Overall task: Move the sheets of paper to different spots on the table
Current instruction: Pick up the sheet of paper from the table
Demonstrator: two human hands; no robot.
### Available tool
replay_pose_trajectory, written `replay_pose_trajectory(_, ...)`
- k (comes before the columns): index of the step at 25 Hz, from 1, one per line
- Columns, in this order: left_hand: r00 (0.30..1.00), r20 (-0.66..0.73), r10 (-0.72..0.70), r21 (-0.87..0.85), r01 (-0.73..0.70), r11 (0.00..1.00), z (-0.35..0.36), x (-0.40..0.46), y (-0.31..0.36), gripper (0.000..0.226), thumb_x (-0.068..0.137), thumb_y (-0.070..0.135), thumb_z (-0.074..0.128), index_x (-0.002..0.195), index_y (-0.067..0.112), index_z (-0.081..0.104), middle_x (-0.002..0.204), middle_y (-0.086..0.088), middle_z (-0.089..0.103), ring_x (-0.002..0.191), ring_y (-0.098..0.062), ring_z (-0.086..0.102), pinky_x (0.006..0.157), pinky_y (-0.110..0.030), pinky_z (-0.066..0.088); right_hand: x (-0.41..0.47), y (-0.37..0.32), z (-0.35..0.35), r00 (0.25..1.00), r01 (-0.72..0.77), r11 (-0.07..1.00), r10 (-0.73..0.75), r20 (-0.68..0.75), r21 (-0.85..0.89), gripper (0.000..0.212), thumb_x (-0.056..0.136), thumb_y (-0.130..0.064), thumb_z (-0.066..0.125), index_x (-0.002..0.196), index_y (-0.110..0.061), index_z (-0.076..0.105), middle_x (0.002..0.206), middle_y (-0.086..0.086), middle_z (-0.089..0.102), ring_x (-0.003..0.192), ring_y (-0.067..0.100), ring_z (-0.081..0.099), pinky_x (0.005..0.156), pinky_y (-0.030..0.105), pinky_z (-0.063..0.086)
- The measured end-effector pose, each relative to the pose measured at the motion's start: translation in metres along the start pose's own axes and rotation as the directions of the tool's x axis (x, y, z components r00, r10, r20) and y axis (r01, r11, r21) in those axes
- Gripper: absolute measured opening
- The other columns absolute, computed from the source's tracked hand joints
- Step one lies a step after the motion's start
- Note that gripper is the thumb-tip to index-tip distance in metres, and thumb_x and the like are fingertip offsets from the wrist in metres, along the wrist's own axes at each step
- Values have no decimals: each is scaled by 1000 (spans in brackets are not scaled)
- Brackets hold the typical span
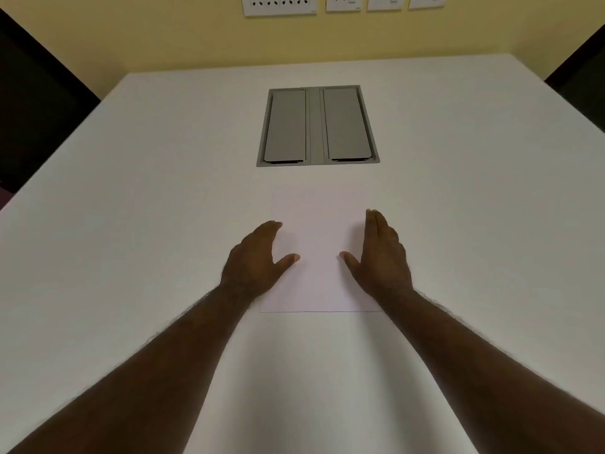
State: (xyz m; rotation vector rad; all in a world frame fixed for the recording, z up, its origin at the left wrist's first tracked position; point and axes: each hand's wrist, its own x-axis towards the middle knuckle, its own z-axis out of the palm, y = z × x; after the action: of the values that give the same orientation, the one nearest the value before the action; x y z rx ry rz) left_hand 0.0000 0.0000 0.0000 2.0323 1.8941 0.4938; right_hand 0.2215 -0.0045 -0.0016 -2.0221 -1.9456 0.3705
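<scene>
A white sheet of paper (319,237) lies flat in the middle of the white table (131,224), its near edge toward me. Whether it is one sheet or a stack I cannot tell. My left hand (257,260) rests over the sheet's left edge, fingers together and thumb spread onto the paper. My right hand (379,253) sits over the right edge in the same pose, thumb pointing inward. Neither hand grips the paper; both lie palm down, flanking it.
A grey recessed cable box with two closed lids (318,126) is set into the table just beyond the sheet. Dark chair backs (36,103) stand at the left and right table edges. Wall sockets (280,4) line the yellow wall behind.
</scene>
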Motion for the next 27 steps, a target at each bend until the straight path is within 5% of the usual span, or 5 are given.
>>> replay_pose_trajectory(5,985,121,-126,32,123,992,17,3,-1,101,71,61,71,151,23,22,161,6,18,145,-18,26,112,-39,28,11,-8,9,975,-221,970,219,38,101,94,78,-45,74,145,-5,22,150,13,29,132,35,35,102,49,37)
replay_pose_trajectory(9,988,69,-136,44,133,990,22,0,-2,99,70,60,73,150,26,26,161,7,18,145,-16,26,111,-38,28,20,-13,2,946,-323,935,322,33,146,78,74,-38,80,131,-6,39,136,11,39,122,35,44,92,48,43)
replay_pose_trajectory(12,988,70,-137,36,135,990,23,-2,-1,94,71,59,73,148,27,29,161,8,20,145,-14,25,112,-37,27,22,-13,0,949,-304,937,314,-33,172,55,78,-31,77,118,-4,48,121,14,54,114,35,52,90,46,45)
replay_pose_trajectory(19,987,76,-144,24,143,989,22,-1,0,87,71,57,73,145,31,35,160,8,21,145,-14,24,112,-37,25,18,-10,5,943,-177,954,235,-237,242,41,84,-16,69,122,-8,54,109,11,67,105,32,60,88,39,48)
replay_pose_trajectory(27,986,43,-159,-5,159,987,24,-3,0,95,70,56,75,148,29,28,161,6,18,145,-16,26,112,-36,26,19,-1,8,912,-205,811,362,-194,549,10,86,-18,68,88,-9,71,77,3,69,73,20,61,68,24,38)
